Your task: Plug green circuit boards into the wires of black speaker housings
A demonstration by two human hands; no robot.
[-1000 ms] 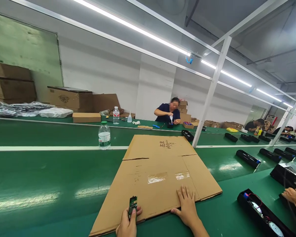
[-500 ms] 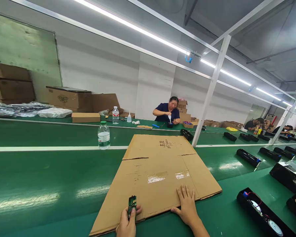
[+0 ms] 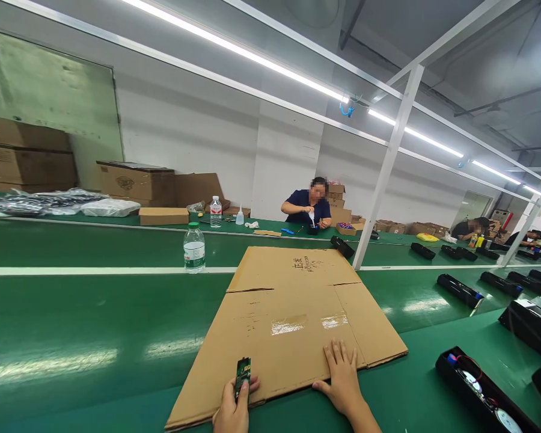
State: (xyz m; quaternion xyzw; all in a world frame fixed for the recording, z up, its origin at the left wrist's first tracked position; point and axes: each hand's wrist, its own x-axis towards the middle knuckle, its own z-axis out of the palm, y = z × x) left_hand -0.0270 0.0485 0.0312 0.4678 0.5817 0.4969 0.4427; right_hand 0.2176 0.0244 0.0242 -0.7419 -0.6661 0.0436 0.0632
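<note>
A small green circuit board (image 3: 243, 374) stands upright between the thumb and fingers of my left hand (image 3: 234, 406), over the near edge of a flattened cardboard box (image 3: 293, 355). My right hand (image 3: 342, 379) lies flat on that cardboard with its fingers spread, near the lower right edge. Handwritten marks and two strips of clear tape show on the cardboard's surface. To the right of my right hand is an open black case (image 3: 473, 385) with round silver parts, wires and a blue piece inside.
A water bottle (image 3: 194, 248) stands left of the cardboard. Several black cases, one of them here (image 3: 460, 290), line the green bench to the right. A white post (image 3: 390, 168) rises behind the cardboard. Across the bench a person (image 3: 309, 204) works with a white bottle.
The view has shifted slightly to the left, and a dark object now shows at the left edge. Both hands keep their places, the circuit board still in the left.
</note>
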